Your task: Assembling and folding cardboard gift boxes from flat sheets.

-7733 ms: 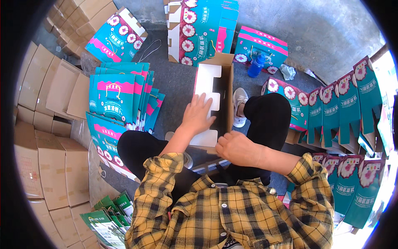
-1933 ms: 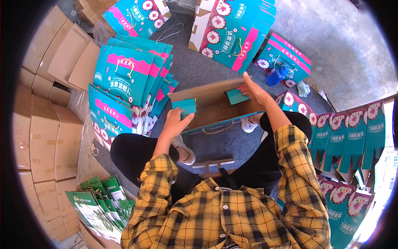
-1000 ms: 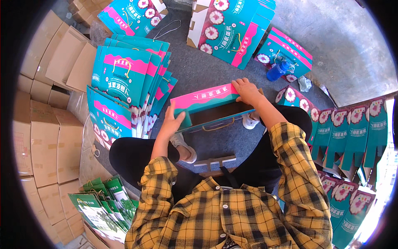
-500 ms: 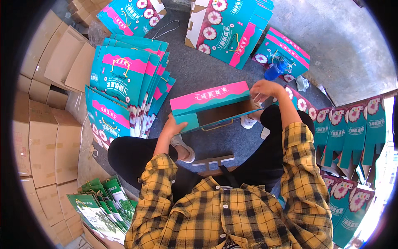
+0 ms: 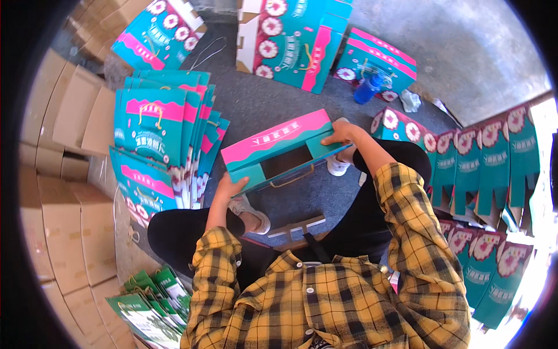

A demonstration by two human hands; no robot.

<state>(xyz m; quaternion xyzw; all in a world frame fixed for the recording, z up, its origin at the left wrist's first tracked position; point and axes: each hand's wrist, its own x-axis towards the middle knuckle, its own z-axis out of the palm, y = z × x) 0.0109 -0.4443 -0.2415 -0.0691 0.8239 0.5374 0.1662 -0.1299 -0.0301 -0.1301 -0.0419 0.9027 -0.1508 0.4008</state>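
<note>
While the left hand (image 5: 228, 187) grips the near-left end of the teal and pink box (image 5: 279, 152), fingers curled under that corner and thumb on top, the right hand (image 5: 340, 132) lies flatter on the far-right end, fingers spread over a small teal flap and pressing it down. Both hands are closed on the box; neither holds anything else. Box sits in the air above the lap, between the knees, tilted so its long open side with the dark gap faces the camera; a yellow cord handle (image 5: 292, 177) hangs off the lower edge. Judgement: the step is closing up the end flaps of this box. To do it well, keep the left grip firm as a counter-hold, push the right flap in square to the edge, and keep the cord clear of the fold. Outward: a fanned stack of flat boxes (image 5: 160, 148) lies just left on the grey floor (image 5: 256, 104), finished boxes (image 5: 293, 41) stand ahead, a blue bottle (image 5: 369, 88) beyond the right hand, plain brown cartons (image 5: 64, 174) far left.
</note>
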